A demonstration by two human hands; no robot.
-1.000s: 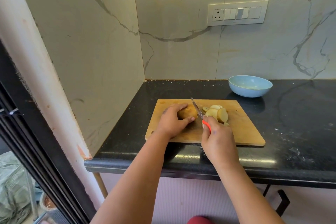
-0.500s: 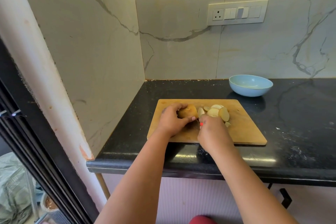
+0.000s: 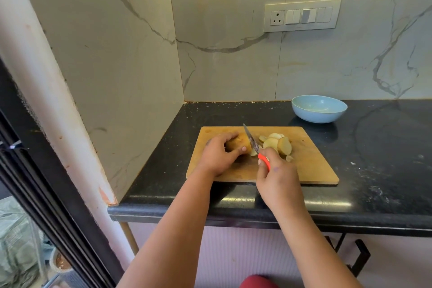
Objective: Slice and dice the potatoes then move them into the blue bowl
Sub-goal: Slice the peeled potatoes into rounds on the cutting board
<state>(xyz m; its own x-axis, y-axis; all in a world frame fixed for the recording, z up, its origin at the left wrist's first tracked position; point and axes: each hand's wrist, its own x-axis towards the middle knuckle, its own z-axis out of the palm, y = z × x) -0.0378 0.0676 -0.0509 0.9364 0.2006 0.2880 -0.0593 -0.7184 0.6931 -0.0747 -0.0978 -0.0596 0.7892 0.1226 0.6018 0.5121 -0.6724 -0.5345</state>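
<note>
- Two hands are at work: our left hand [image 3: 218,155] curls round the potato [image 3: 238,144] on the board [image 3: 311,166], and our right hand [image 3: 278,174] grips the knife [image 3: 251,140] by its red handle.
- Slices [image 3: 278,144] lie just at 3 o'clock of the blade.
- We should keep the left fingertips tucked back and cut straight down in even widths.
- At 1 o'clock on the bench [image 3: 385,159], well apart, waits the bowl [image 3: 319,109], holding no potato; dicing seems not yet begun.
</note>
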